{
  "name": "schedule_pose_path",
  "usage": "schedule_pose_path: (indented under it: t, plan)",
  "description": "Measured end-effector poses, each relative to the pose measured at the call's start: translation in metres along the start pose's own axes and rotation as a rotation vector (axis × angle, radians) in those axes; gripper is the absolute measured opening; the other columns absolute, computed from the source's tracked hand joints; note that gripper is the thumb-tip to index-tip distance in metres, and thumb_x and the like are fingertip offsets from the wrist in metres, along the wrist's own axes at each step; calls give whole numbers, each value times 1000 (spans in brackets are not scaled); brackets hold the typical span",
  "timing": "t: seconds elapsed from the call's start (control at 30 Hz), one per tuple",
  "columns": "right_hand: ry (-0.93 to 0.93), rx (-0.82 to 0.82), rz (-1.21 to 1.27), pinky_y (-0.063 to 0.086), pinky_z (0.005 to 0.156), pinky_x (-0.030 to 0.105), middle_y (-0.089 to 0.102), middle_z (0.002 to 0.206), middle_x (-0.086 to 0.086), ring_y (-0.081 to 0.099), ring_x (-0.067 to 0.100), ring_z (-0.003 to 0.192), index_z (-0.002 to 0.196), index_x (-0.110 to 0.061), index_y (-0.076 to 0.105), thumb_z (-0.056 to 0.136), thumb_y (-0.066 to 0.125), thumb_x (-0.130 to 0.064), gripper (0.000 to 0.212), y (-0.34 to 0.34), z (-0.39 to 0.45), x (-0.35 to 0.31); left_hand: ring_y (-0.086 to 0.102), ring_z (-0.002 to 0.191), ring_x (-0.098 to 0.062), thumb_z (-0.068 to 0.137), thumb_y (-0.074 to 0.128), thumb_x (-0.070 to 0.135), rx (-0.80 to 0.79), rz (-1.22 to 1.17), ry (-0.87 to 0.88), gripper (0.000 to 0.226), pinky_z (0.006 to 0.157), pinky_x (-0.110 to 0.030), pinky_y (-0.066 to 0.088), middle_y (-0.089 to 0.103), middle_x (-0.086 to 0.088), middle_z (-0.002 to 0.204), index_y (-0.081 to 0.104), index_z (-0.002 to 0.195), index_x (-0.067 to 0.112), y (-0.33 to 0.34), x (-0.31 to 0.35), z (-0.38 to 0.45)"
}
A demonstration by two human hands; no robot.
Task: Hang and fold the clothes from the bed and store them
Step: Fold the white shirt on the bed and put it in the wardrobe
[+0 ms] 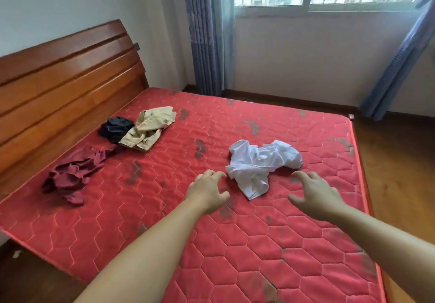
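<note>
White shirt (pixel 261 166): crumpled on the bed (pixel 282 244), long axis running left to right, lying just ahead of and between both hands. Left hand (pixel 207 192): fingers spread, empty, nearly at the shirt's near-left edge, nearer. Right hand (pixel 315 196): fingers spread, empty, just beside.

No legible text, label, brand or number on anything in view (clothes crumpled, mattress pattern only).

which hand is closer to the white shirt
Left. The left hand has fingertips almost at the white shirt's near-left edge; the right hand sits apart, below its right side.
</note>
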State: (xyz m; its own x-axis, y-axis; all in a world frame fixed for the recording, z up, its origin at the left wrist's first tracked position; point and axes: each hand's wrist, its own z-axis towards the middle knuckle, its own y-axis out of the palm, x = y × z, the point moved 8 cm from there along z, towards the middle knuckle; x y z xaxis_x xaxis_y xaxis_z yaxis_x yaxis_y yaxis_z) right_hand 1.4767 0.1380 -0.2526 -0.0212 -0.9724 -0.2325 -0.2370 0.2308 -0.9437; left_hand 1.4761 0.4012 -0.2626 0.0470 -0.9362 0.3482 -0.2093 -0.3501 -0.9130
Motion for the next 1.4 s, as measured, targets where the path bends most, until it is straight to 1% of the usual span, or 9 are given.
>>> schedule_pose_path:
  t: [0.3, 0.67, 0.9, 1.03, 1.1, 1.17, 1.23, 1.3, 1.4]
  plan:
    - [171, -50, -26, 41, 96, 43, 37, 139, 0, 45, 24, 124, 143, -33, 29, 86, 55, -48, 65, 43, 70, -35, 42, 128, -20, 89, 55, 47, -86, -40, 121, 52, 104, -39, 40, 45, 6, 139, 45, 138, 32, 20, -43, 137]
    - [207, -140, -12, 42, 94, 43, 34, 141, 0, 44, 26, 123, 145, -30, 25, 86, 54, -45, 67, 170, 222, -1, 54, 117, -21, 88, 57, 38, -118, -40, 129, 41, 93, -36, 45, 59, 3, 124, 54, 128, 27, 147, -62, 292]
    - [170, -285, -30, 42, 94, 45, 33, 146, 2, 45, 33, 122, 141, -22, 33, 86, 54, -35, 60, 322, 317, 21, 47, 127, -27, 85, 59, 41, -285, 197, 130, 61, 99, -46, 41, 46, 0, 141, 38, 142, 30, 275, -94, 376]
    - [286, -217, 37, 38, 99, 46, 7, 157, 7, 32, 35, 132, 146, -31, 24, 86, 57, -28, 68, 367, 359, 47, 20, 145, -20, 83, 63, 47, -226, 203, 182, 84, 106, -49, 31, 14, 3, 160, 16, 151, 36, 316, -99, 419]
    - [322, -234, 23, 36, 101, 47, 4, 158, 6, 28, 35, 133, 147, -37, 19, 88, 55, -30, 69, 385, 372, 60, 20, 145, -21, 82, 62, 48, -215, 147, 120, 82, 108, -51, 30, 23, 2, 157, 18, 150, 35, 330, -108, 441]
    - [263, -189, -59, 38, 96, 49, 22, 149, 7, 31, 36, 126, 144, -36, 26, 90, 49, -28, 59, 401, 379, 67, 30, 139, -25, 85, 58, 45, -242, 134, 79, 66, 105, -51, 32, 38, 0, 146, 31, 145, 36, 350, -117, 446]
    - [182, -24, -102, 42, 85, 47, 40, 132, 9, 39, 36, 113, 133, -25, 42, 90, 46, -21, 43, 403, 386, 72, 31, 135, -25, 89, 54, 41, -219, 139, 100, 52, 103, -48, 33, 38, 1, 143, 39, 139, 36, 370, -123, 438]
    - [105, 140, -27, 42, 72, 42, 52, 109, 12, 48, 38, 98, 107, -10, 59, 89, 46, -15, 22, 395, 390, 73, 31, 132, -24, 91, 51, 33, -116, 120, 134, 42, 100, -45, 34, 38, 2, 140, 47, 133, 35, 378, -128, 424]
    - [106, 218, 87, 35, 62, 37, 56, 89, 10, 53, 39, 86, 78, -7, 60, 87, 48, -12, 16, 389, 385, 77, 37, 123, -26, 92, 48, 26, 12, 68, 176, 29, 95, -39, 34, 47, 1, 129, 56, 120, 28, 379, -131, 404]
